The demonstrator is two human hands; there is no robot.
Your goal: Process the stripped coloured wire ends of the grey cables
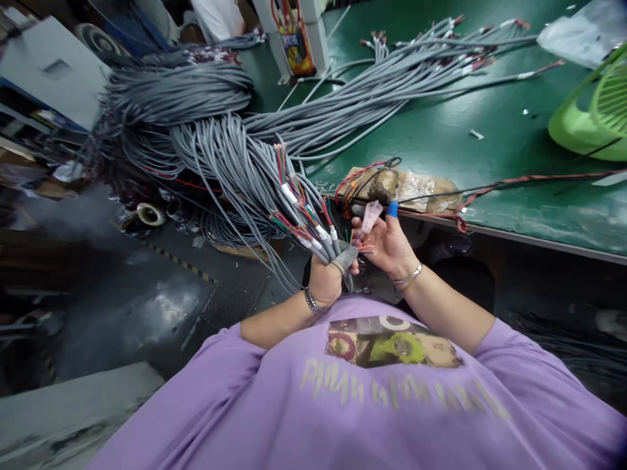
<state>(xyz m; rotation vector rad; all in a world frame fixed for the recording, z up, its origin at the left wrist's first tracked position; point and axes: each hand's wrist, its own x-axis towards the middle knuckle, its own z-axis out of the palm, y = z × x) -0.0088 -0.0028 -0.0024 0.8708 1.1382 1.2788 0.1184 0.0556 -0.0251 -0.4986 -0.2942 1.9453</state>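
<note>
My left hand (327, 281), one finger wrapped in grey cloth, is closed around a bunch of grey cables (313, 245). Their stripped ends fan out in coloured wires (289, 225) with white sleeves, pointing up and left. One cable end points right, and its thin coloured wires (365, 249) reach my right hand (392, 249). That hand is palm up, with its blue-tipped thumb stretched away from the loosely bent fingers. A pale pink translucent piece (371, 217) shows at these fingers; whether it is a finger wrap or a separate thing I cannot tell.
Grey cable bundles (210, 140) hang over the table edge at left; more cables (372, 91) lie across the green table (509, 143). A taped cardboard piece (424, 189) with wires lies at the near edge. A green basket (568, 124) and clear plastic bag (578, 36) stand right.
</note>
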